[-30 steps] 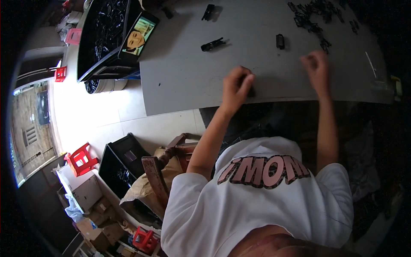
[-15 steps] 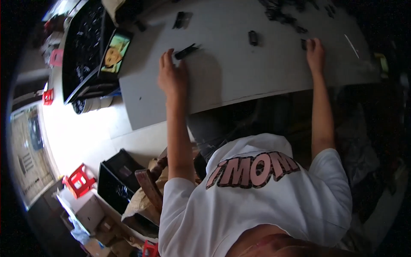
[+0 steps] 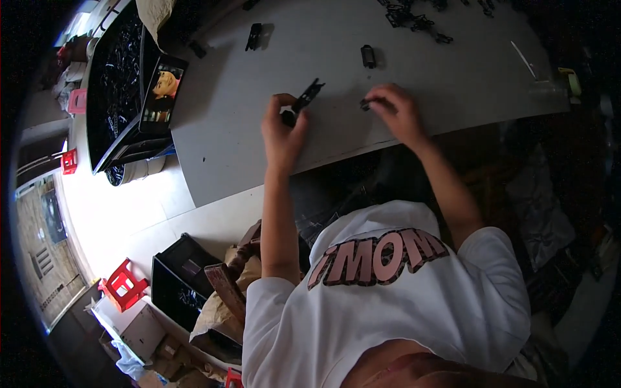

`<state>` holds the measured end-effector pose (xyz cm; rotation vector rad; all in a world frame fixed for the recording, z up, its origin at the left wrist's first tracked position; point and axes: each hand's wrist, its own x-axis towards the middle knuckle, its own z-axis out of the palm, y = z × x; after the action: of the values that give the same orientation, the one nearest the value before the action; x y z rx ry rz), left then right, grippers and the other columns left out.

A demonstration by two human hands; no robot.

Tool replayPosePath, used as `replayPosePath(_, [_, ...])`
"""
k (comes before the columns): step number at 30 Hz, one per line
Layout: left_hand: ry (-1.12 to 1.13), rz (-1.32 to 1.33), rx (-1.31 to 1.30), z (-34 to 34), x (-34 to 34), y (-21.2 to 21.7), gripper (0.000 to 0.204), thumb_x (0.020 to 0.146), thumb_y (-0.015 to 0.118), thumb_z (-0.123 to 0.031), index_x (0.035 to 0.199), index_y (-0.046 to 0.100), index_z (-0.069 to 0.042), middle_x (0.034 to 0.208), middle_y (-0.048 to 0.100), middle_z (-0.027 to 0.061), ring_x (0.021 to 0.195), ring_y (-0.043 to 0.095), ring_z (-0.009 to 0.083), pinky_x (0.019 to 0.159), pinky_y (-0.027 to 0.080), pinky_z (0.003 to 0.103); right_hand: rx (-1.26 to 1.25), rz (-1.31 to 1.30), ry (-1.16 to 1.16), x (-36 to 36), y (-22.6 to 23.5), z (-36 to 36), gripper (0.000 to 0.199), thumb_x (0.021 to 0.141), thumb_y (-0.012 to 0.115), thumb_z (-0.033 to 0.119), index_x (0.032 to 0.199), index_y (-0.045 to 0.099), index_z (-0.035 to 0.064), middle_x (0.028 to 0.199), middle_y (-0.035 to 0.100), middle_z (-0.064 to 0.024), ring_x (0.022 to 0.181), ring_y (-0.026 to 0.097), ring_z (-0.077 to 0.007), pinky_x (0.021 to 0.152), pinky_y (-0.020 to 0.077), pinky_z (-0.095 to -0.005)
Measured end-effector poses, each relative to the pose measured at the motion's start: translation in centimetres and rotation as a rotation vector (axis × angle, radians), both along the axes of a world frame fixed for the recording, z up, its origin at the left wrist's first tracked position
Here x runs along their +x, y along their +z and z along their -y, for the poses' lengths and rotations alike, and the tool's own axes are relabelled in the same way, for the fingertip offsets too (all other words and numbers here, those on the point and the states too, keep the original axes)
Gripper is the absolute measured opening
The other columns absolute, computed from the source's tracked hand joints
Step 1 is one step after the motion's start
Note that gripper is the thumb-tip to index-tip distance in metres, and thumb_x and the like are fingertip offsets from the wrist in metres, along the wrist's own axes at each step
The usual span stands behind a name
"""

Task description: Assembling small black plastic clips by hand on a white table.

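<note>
My left hand [image 3: 282, 132] is closed on a long, narrow black part [image 3: 308, 96] with a notched far end, raised over the grey table [image 3: 226, 139]. To its right, my right hand [image 3: 398, 113] pinches a small dark piece [image 3: 365, 105] between thumb and fingertips. A gap separates the two held parts. Beyond my right hand lies a small black rectangular part [image 3: 368, 56]. Another long black part [image 3: 254, 37] rests farther away on the left. What exactly these parts are, I cannot tell.
Several black parts [image 3: 417, 22] lie in a heap at the far right, near a thin white stick [image 3: 522, 59]. At the left stand a phone [image 3: 164, 94] showing a video and a black bin [image 3: 119, 84] of small dark parts. A wooden chair [image 3: 226, 284] is beside me.
My left hand has picked up the long black part from the table. My right hand has moved left from the far right, bringing the small dark piece near the left hand.
</note>
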<state>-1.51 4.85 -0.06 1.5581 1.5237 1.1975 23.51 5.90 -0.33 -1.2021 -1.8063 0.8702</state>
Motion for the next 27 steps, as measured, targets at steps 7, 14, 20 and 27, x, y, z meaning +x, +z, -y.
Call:
replayPosePath(7, [-0.12,0.285,-0.064,0.7,0.5,0.5,0.017,0.079,0.061,-0.006,0.095,0.056,-0.002,0.088,0.054,0.0019,0.078,0.049,0.0096,0.073,0.039,0.023,0.341,0.292,-0.015,0.2,1.0,-3.5,0.02,0.085,0.057,0.004,0.105,0.061,0.006,0.113,0.058,-0.0092,0.11,0.053,-0.0282,0.091,0.0443,-0.0371])
replayPosePath(14, [-0.14,0.348,-0.178,1.0,-0.2,0.6,0.015,0.085,0.065,-0.015,0.09,0.059,-0.002,0.074,0.049,-0.0046,0.067,0.043,0.0057,0.063,0.036,0.02,0.368,0.619,-0.052,1.7,-0.5,-7.3,0.025,0.082,0.061,0.007,0.107,0.06,0.0066,0.113,0.056,-0.0092,0.105,0.054,-0.0288,0.087,0.0463,-0.0372])
replayPosePath(20, [-0.02,0.165,-0.106,0.4,0.4,-0.6,0.015,0.085,0.067,-0.014,0.087,0.059,-0.001,0.074,0.056,-0.0008,0.065,0.048,0.0066,0.059,0.039,0.02,0.176,0.455,-0.055,-1.5,3.0,0.4,0.028,0.075,0.07,0.011,0.1,0.06,0.0028,0.094,0.058,-0.0103,0.086,0.06,-0.0282,0.072,0.0498,-0.0354])
replayPosePath(27, [0.031,0.206,-0.083,0.3,1.0,-0.3,0.016,0.085,0.067,-0.014,0.084,0.059,0.0,0.074,0.061,0.0031,0.066,0.056,0.0094,0.059,0.045,0.023,0.243,0.537,-0.05,-2.7,2.7,1.3,0.025,0.075,0.07,0.011,0.096,0.059,0.0035,0.091,0.056,-0.0103,0.079,0.06,-0.0297,0.067,0.0503,-0.0369])
